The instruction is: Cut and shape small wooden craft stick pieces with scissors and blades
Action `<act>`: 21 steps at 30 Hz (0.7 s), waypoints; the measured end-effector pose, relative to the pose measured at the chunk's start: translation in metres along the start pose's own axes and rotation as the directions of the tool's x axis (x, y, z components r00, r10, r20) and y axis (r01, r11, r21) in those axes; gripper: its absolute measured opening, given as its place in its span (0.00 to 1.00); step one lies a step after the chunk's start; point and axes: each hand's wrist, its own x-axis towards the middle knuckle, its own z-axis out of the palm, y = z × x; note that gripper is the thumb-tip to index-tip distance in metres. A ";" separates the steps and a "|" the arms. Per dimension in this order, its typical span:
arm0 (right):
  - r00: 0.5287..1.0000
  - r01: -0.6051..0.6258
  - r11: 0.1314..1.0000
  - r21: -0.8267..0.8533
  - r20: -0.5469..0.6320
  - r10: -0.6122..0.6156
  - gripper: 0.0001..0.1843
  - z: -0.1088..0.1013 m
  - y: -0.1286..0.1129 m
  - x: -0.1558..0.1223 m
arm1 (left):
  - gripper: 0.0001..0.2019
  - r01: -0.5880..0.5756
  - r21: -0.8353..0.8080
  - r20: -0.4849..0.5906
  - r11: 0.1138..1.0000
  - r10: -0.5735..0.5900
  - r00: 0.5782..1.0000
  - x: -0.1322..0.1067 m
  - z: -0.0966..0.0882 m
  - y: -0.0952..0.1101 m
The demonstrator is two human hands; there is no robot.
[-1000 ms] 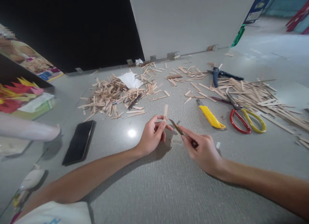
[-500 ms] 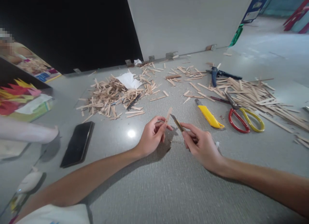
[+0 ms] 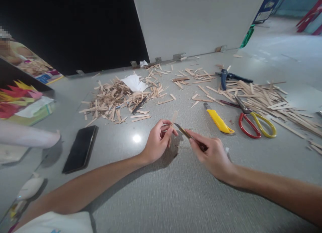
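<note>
My left hand (image 3: 158, 140) pinches a short wooden stick (image 3: 173, 117) upright between thumb and fingers, just above the grey table (image 3: 176, 192). My right hand (image 3: 210, 154) is closed round a thin craft knife (image 3: 186, 134), whose blade tip touches the base of the stick beside my left fingertips. Both hands hover close together at the table's middle.
A heap of cut wooden sticks (image 3: 113, 99) lies behind my left hand and a longer spread (image 3: 264, 99) at the right. A yellow utility knife (image 3: 218, 120), red-and-yellow scissors (image 3: 254, 120), blue pliers (image 3: 225, 77) and a black phone (image 3: 80, 148) lie around. Another person's sleeve (image 3: 27, 135) rests at the left.
The knife blade has been drawn back and dropped lower against the stick. The stick in my left hand has shifted slightly; both hands stay in the same spot.
</note>
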 end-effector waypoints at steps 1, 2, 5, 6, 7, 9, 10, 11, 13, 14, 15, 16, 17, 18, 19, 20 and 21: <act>1.000 0.006 1.000 -0.009 -0.012 -0.006 0.25 0.000 0.001 0.000 | 0.17 -0.012 0.024 -0.022 1.000 0.013 1.000 -0.001 0.000 0.000; 1.000 0.006 1.000 -0.016 -0.020 -0.006 0.25 0.001 0.001 0.000 | 0.16 -0.024 0.050 -0.045 0.998 0.026 0.999 -0.001 0.000 0.000; 1.000 0.011 0.999 -0.033 -0.028 -0.012 0.25 0.001 0.003 0.000 | 0.14 -0.052 0.114 -0.091 0.992 0.062 0.994 -0.003 0.000 0.000; 0.999 0.022 0.999 -0.038 -0.027 -0.023 0.25 0.000 0.003 0.000 | 0.13 -0.057 0.127 -0.099 0.990 0.070 0.993 -0.004 0.001 -0.001; 0.999 0.033 0.999 -0.041 -0.025 -0.034 0.25 0.000 0.003 0.000 | 0.13 -0.061 0.137 -0.104 0.989 0.076 0.992 -0.004 0.001 -0.001; 0.998 0.053 0.998 -0.040 -0.022 -0.053 0.25 0.000 0.002 0.000 | 0.12 -0.065 0.155 -0.113 0.986 0.083 0.990 -0.005 0.001 -0.001; 0.998 0.057 0.998 -0.037 -0.023 -0.058 0.25 0.000 0.002 0.000 | 0.11 -0.066 0.164 -0.114 0.984 0.085 0.990 -0.005 0.001 -0.001; 0.998 0.059 0.998 -0.035 -0.025 -0.060 0.25 0.000 0.001 0.000 | 0.11 -0.068 0.175 -0.113 0.982 0.089 0.990 -0.005 0.002 -0.001; 0.998 0.059 0.998 -0.037 -0.023 -0.060 0.24 0.001 0.001 -0.001 | 0.10 -0.081 0.203 -0.110 0.976 0.105 0.988 -0.005 0.001 -0.001; 0.998 0.061 0.997 -0.040 -0.021 -0.062 0.24 0.001 0.001 -0.001 | 0.10 -0.089 0.220 -0.109 0.971 0.115 0.987 -0.005 0.001 -0.001; 0.998 0.065 0.997 -0.046 -0.018 -0.066 0.24 0.001 0.002 -0.001 | 0.09 -0.099 0.237 -0.111 0.966 0.128 0.986 -0.006 0.001 -0.001; 0.997 0.072 0.996 -0.053 -0.016 -0.073 0.24 0.002 0.003 -0.002 | 0.08 -0.110 0.255 -0.113 0.961 0.143 0.983 -0.006 0.001 -0.001; 0.997 0.080 0.995 -0.060 -0.017 -0.082 0.24 0.002 0.004 -0.002 | 0.08 -0.123 0.274 -0.115 0.954 0.159 0.981 -0.007 0.001 -0.002; 0.996 0.091 0.994 -0.066 -0.019 -0.093 0.24 0.002 0.005 -0.003 | 0.07 -0.138 0.294 -0.114 0.946 0.178 0.977 -0.007 0.000 -0.003; 0.994 0.103 0.992 -0.071 -0.022 -0.105 0.24 0.003 0.005 -0.003 | 0.07 -0.155 0.312 -0.112 0.937 0.199 0.974 -0.008 0.000 -0.003; 0.993 0.113 0.991 -0.077 -0.023 -0.116 0.24 0.003 0.006 -0.003 | 0.07 -0.173 0.328 -0.110 0.929 0.219 0.969 -0.008 0.000 -0.004; 0.992 0.123 0.989 -0.081 -0.023 -0.125 0.24 0.003 0.007 -0.003 | 0.06 -0.190 0.341 -0.106 0.920 0.239 0.965 -0.009 0.000 -0.005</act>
